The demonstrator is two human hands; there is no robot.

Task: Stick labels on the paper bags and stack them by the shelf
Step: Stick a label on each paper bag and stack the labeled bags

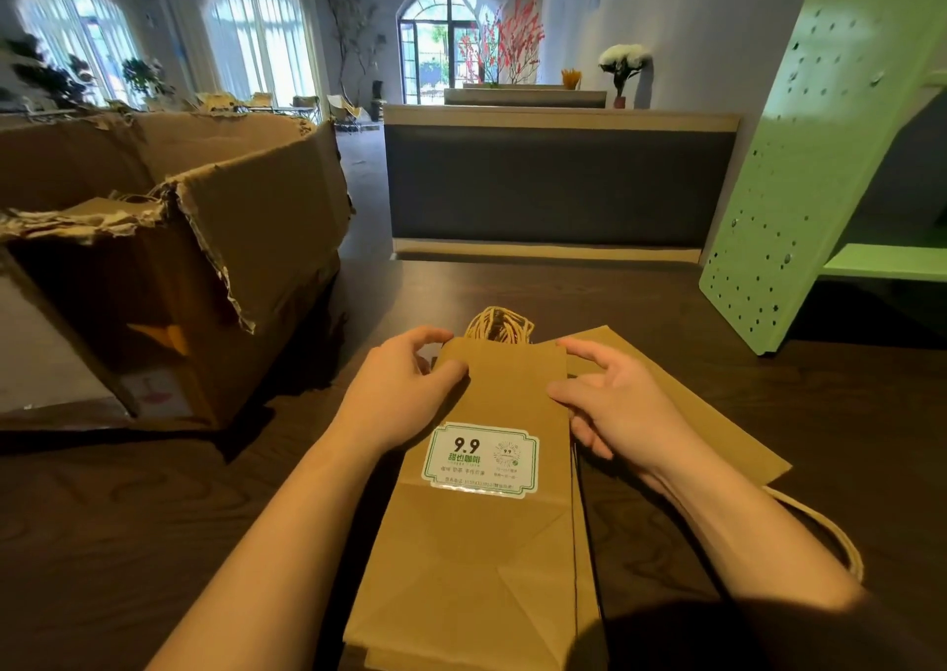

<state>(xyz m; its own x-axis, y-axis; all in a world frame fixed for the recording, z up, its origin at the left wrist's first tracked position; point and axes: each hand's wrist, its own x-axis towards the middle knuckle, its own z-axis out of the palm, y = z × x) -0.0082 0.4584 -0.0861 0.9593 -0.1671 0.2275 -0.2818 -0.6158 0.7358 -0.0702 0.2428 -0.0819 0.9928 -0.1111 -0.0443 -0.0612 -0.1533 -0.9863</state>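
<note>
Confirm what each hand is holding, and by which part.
Both hold the labelled paper bag at its far end: the left hand pinches the left corner, the right hand the right edge.

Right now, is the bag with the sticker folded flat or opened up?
Folded flat. The paper bag lies on the table, bottom flap creased over; left hand and right hand grip its top end.

Two hands: left hand [405, 388], right hand [610, 404]. One label [480, 459], between hands. Paper bags: one labelled bag [492, 542] topping stack between hands, perhaps several beneath, edges too thin to count; one angled bag [692, 414] under right hand. One cardboard box [205, 260] left of left hand. One green shelf [799, 183] beyond right hand.
</note>
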